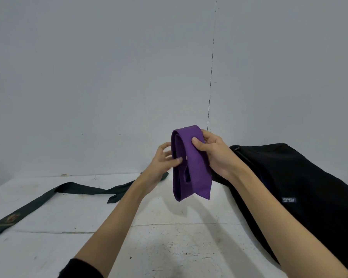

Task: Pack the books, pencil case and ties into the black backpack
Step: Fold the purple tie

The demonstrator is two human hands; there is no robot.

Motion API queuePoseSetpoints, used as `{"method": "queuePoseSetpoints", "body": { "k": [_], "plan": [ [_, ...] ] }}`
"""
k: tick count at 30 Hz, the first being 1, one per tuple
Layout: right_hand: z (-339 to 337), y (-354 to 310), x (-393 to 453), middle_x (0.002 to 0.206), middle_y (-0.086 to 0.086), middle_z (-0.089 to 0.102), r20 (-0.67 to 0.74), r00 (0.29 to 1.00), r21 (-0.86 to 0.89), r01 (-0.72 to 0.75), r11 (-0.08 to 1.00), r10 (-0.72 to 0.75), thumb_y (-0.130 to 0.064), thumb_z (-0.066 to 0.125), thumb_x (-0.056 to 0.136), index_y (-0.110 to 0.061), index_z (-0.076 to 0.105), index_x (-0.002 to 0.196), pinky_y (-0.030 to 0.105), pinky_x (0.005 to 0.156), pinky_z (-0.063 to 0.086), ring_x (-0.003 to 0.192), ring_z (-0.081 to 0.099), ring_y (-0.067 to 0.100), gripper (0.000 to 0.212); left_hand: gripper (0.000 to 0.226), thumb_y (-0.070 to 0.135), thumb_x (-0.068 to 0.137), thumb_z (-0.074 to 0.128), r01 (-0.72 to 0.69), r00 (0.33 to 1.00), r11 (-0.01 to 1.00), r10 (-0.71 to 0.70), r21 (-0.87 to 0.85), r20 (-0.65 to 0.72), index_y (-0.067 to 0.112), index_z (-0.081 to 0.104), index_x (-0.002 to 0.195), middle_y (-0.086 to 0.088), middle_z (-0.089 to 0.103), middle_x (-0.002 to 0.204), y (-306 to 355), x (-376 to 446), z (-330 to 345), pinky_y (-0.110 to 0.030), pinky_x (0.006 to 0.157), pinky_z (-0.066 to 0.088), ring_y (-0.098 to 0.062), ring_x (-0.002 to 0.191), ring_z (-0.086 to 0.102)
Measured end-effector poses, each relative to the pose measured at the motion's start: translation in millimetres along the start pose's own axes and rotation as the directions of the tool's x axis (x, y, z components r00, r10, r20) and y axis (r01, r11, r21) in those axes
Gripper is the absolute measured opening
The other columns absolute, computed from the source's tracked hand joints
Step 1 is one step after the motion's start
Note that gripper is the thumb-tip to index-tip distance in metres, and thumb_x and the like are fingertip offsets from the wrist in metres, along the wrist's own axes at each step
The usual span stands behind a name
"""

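A person holds a folded purple tie (191, 165) above a white counter (169, 237), in front of a grey wall (109, 67). The right hand (213, 153) grips the tie near its top fold, thumb pressed on the front. The left hand (165, 161) pinches its left edge, the other fingers loosely spread. A black backpack (301, 189) lies on the counter to the right, just behind the right forearm. A dark green tie (72, 190) lies unfolded on the counter to the left.
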State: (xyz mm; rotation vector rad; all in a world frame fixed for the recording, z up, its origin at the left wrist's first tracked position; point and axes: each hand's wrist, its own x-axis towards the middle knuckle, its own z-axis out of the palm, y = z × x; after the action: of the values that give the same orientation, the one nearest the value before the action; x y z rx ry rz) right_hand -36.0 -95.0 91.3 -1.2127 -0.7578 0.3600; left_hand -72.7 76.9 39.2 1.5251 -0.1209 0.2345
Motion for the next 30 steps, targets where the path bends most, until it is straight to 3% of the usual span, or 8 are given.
{"method": "queuePoseSetpoints", "body": {
  "k": [1,3,8,14,18,22,27,30],
  "plan": [
    [1.2,-2.2,0.2,0.08,0.0,0.069,0.007,1.0,0.016,0.004,1.0,-0.004,-0.006,0.052,0.093,-0.01,0.062,0.102,0.024,0.065,0.055,0.066,0.066,0.013,0.015,0.073,0.032,0.064,0.078,0.025,0.998,1.0,-0.024,-0.015,0.064,0.028,0.044,0.128,-0.002,0.061,0.124,-3.5,0.7,2.2,-0.034,0.096,0.047,-0.018,0.112,0.06],
    [2.8,-5.3,-0.1,0.08,-0.001,0.069,0.013,1.0,0.027,0.012,1.0,-0.012,-0.006,0.052,0.093,-0.011,0.062,0.103,0.023,0.065,0.055,0.067,0.065,0.012,0.015,0.062,0.028,0.078,0.072,0.076,0.988,0.995,-0.068,-0.057,0.136,0.018,0.046,0.132,-0.005,0.062,0.127,-8.2,1.4,8.2,-0.035,0.098,0.048,-0.022,0.115,0.059],
    [2.3,-2.0,-2.6,0.091,0.001,0.066,-0.016,1.0,-0.028,-0.004,1.0,0.003,-0.016,0.052,0.095,-0.018,0.06,0.112,0.027,0.073,0.054,0.077,0.064,0.015,0.019,0.036,0.03,0.099,0.045,0.147,0.987,0.975,-0.134,-0.166,0.083,0.008,0.055,0.126,-0.007,0.067,0.118,-2.9,1.7,24.4,-0.03,0.085,0.054,-0.021,0.107,0.065],
    [13.5,16.4,-2.8,0.092,0.004,0.066,-0.211,0.966,-0.209,0.102,0.973,-0.146,-0.016,0.049,0.098,-0.018,0.059,0.102,0.032,0.079,0.053,0.082,0.062,0.016,0.011,0.027,0.026,0.101,0.042,0.067,0.997,0.988,-0.062,-0.142,0.039,0.014,0.063,0.114,-0.004,0.072,0.105,14.6,0.4,41.8,-0.026,0.078,0.055,-0.017,0.097,0.068],
    [28.3,28.6,0.2,0.075,-0.001,0.054,-0.295,0.869,-0.533,0.195,0.823,-0.397,-0.011,0.047,0.097,-0.001,0.052,0.093,0.015,0.067,0.042,0.066,0.049,0.003,0.013,0.023,0.018,0.099,0.043,0.051,0.999,0.981,-0.049,-0.189,0.013,0.015,0.066,0.1,-0.001,0.073,0.092,19.4,1.7,46.9,-0.025,0.073,0.056,-0.014,0.085,0.07],
    [36.5,31.6,-1.3,0.071,-0.005,0.049,-0.32,0.823,-0.613,0.198,0.765,-0.469,-0.014,0.045,0.098,-0.004,0.049,0.091,0.014,0.061,0.038,0.062,0.046,0.001,0.014,0.025,0.019,0.098,0.043,0.065,0.998,0.965,-0.066,-0.254,0.004,0.015,0.067,0.096,-0.002,0.072,0.09,23.2,2.8,45.5,-0.026,0.073,0.054,-0.014,0.082,0.069],
    [36.2,38.4,0.2,0.094,0.003,0.046,-0.351,0.793,-0.703,0.129,0.699,-0.499,-0.021,0.044,0.098,-0.008,0.051,0.11,0.021,0.076,0.035,0.085,0.047,0.017,0.019,0.03,0.015,0.099,0.037,0.065,0.998,0.946,-0.062,-0.317,0.02,0.011,0.066,0.093,-0.001,0.072,0.081,23.8,-1.2,47.2,-0.021,0.065,0.055,-0.011,0.074,0.069],
    [36.7,38.8,0.6,0.095,0.001,0.042,-0.382,0.753,-0.721,0.119,0.683,-0.536,-0.02,0.047,0.097,-0.008,0.05,0.115,0.023,0.079,0.036,0.087,0.045,0.017,0.022,0.041,0.031,0.102,0.031,0.036,0.999,0.919,-0.032,-0.392,0.018,0.01,0.066,0.099,-0.003,0.072,0.086,29.8,-4.4,51.1,-0.021,0.07,0.055,-0.012,0.078,0.069]
  ]
}}
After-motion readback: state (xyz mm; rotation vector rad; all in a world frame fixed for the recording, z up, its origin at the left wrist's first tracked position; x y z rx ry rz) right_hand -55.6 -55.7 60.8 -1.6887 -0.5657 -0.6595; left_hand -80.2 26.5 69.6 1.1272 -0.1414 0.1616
